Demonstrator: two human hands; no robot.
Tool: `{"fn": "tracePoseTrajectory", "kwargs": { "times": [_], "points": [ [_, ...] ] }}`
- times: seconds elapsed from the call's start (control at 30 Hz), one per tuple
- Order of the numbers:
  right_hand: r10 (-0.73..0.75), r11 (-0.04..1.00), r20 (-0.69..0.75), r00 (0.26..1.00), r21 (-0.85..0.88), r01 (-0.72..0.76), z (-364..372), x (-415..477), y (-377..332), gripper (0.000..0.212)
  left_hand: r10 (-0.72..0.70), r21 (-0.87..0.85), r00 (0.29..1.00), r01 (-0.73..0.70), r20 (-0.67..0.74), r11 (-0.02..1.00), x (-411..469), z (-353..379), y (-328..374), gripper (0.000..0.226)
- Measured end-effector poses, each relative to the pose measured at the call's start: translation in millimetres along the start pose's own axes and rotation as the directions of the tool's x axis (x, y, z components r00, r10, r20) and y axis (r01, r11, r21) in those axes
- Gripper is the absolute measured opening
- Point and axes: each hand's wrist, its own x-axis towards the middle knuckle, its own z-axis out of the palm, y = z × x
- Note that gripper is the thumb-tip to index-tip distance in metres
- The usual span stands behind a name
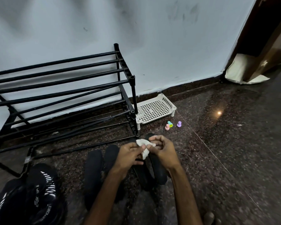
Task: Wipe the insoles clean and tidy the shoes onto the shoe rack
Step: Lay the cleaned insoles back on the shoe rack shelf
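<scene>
A: What are the hands doing with that white cloth [144, 147]?

B: Both are gripping it. The left hand [130, 155] is pinching one end between thumb and curled fingers, and the right hand [162, 150] is pinching the other end the same way. My guess is that they are bunching or refolding it to get a usable face for wiping.

A: And where are the insoles [93, 172] lying?

B: Flat on the dark floor [217, 151] in front of the person; I am counting four, all black. Two are lying side by side to the left, and two are lying directly under the hands, partly hidden by them. That is probably why the cloth is being held there, since it is only a short drop to the surface being cleaned.

A: Are the shoes [39, 189] sitting on the rack?

B: Not yet. They are sitting on the floor at the lower left, black with white stripes, near the front foot of the shoe rack [63, 88]. The rack itself is standing against the wall [169, 46], so I am judging the tidying as a step to come.

A: Is anything getting in the way?

B: A white perforated tray [154, 109] is sitting just beside the rack's right end, with three small coloured pieces [170, 124] near it, apart from the insoles.
</scene>
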Motion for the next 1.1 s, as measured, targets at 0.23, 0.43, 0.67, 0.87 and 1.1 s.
{"fn": "tracePoseTrajectory", "kwargs": {
  "times": [0.23,0.43,0.67,0.87,1.1],
  "points": [
    [0.243,0.961,-0.046,0.969,0.146,-0.234,-7,56,13,0.022,0.209,0.396,0.975,-0.164,-0.072,0.903,73,-14,-10,0.017],
    [0.176,0.984,-0.161,0.971,-0.007,-0.179,-39,130,8,0.034,0.22,0.675,0.975,-0.135,-0.042,0.725,137,-54,-30,0.039],
    [0.181,0.982,-0.169,0.969,-0.026,-0.187,-18,227,-5,0.043,0.152,0.348,0.988,-0.143,0.001,0.926,155,-19,-55,0.019],
    [0.234,0.966,-0.149,0.961,-0.08,-0.247,13,291,19,0.05,0.131,0.249,0.991,-0.132,0.02,0.959,161,-2,-69,0.016],
    [0.164,0.877,-0.186,0.969,-0.423,-0.229,11,301,60,0.037,0.138,0.248,0.99,-0.135,0.002,0.959,163,-9,-66,0.017]
  ]
}}
